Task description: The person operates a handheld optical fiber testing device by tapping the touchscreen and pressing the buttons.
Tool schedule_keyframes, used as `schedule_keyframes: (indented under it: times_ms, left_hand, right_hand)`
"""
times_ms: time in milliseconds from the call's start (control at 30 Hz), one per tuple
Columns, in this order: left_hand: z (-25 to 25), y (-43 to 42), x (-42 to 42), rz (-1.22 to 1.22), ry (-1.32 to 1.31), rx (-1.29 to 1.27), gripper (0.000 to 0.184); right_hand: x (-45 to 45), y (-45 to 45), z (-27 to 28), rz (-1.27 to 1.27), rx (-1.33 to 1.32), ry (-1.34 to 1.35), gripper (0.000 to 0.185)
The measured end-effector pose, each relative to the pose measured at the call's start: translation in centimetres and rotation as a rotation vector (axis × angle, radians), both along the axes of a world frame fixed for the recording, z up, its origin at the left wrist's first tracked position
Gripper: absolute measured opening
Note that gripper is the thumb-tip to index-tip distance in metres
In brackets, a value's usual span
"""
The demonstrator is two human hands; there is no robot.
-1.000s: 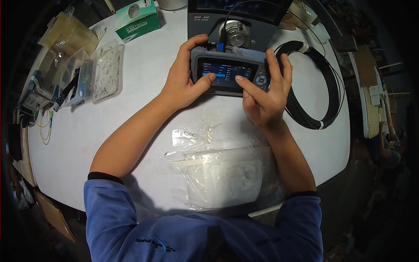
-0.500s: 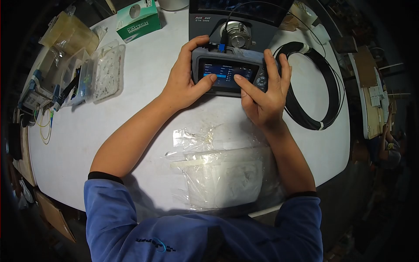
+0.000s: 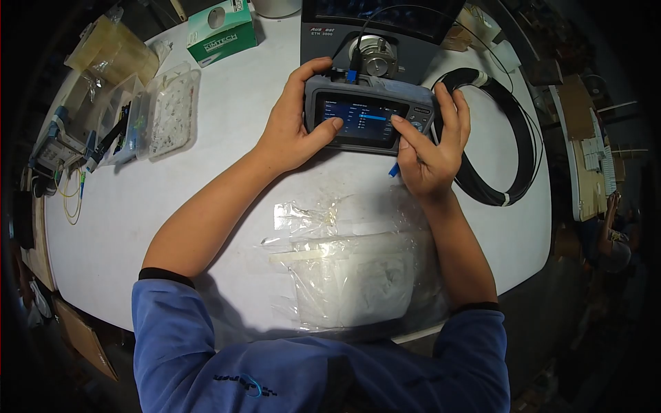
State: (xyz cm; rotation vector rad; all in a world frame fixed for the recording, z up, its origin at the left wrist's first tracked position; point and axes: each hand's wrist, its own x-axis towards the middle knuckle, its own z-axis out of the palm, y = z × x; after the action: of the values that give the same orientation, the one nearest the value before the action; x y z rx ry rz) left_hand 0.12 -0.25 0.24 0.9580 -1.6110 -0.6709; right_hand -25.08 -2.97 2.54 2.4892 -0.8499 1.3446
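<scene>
Left of the handheld device (image 3: 365, 122), a clear bin (image 3: 132, 93) holds dark items (image 3: 114, 138).

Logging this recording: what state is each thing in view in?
Handheld tester: on, menu row highlighted
Left hand: gripping tester's left side
Right hand: at tester's right side, digits spread
Blue connector: plugged in atop tester
Black cable: coiled and tied
Clear plastic bags: lying flat, wrinkled
Kimtech box: upright
Clear plastic bin: open, holding items
Machine screen: mostly dark; on or off unclear
</scene>
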Motion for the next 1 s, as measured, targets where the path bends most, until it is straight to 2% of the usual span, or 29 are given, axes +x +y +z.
schedule_keyframes:
  times_ms: [267,467,533,667,700,767,800,833,867,900,933,967,1000]
  left_hand:
    - [0.3,0.5,0.0,-0.006,-0.006,0.02,0.082]
    - [0.5,3.7,1.2,0.152,-0.014,-0.09,0.084]
    - [0.7,7.7,3.0,0.244,-0.337,-0.096,0.077]
    - [1.7,18.4,8.1,0.33,-0.46,-0.173,0.043]
    - [1.0,21.6,9.6,0.399,-0.362,-0.156,0.031]
    - [0.4,28.6,13.4,0.623,-0.455,-0.22,0.021]
    - [-1.4,32.7,15.6,0.809,-0.371,-0.232,0.013]
    - [-2.7,37.1,17.2,0.942,-0.195,-0.172,0.009]
    - [-3.1,40.5,17.5,1.177,-0.178,-0.119,0.008]
    - [-3.8,43.8,17.4,1.279,-0.154,-0.061,0.013]
    - [-4.8,47.9,17.8,1.256,-0.265,0.132,0.017]
    - [-6.3,50.4,17.1,1.161,-0.291,0.17,0.018]
    - [-6.8,51.2,15.1,1.174,-0.381,0.166,0.016]
  right_hand:
    - [-0.3,0.6,0.4,0.019,0.006,-0.039,0.029]
    - [-2.2,3.9,2.6,0.064,-0.065,-0.073,0.029]
    - [-5.0,7.1,3.1,0.098,0.06,-0.054,0.026]
    - [-13.1,15.7,2.1,-0.094,0.099,-0.08,0.02]
    - [-15.1,18.2,2.0,-0.176,0.094,-0.124,0.021]
    - [-20.3,23.2,-1.0,-0.513,0.16,-0.418,0.017]
    - [-22.3,25.6,-1.6,-0.456,0.264,-0.629,0.018]
    - [-24.1,27.8,-2.3,-0.532,0.318,-0.729,0.019]
    - [-26.0,30.1,-3.5,-0.529,0.315,-0.731,0.019]
    - [-27.6,32.1,-5.2,-0.645,0.444,-0.77,0.02]
    - [-28.5,33.9,-7.2,-0.763,0.576,-0.807,0.022]
    - [-28.5,35.4,-9.9,-0.837,0.594,-0.537,0.02]
    - [-27.4,36.5,-12.8,-0.893,0.605,-0.265,0.018]
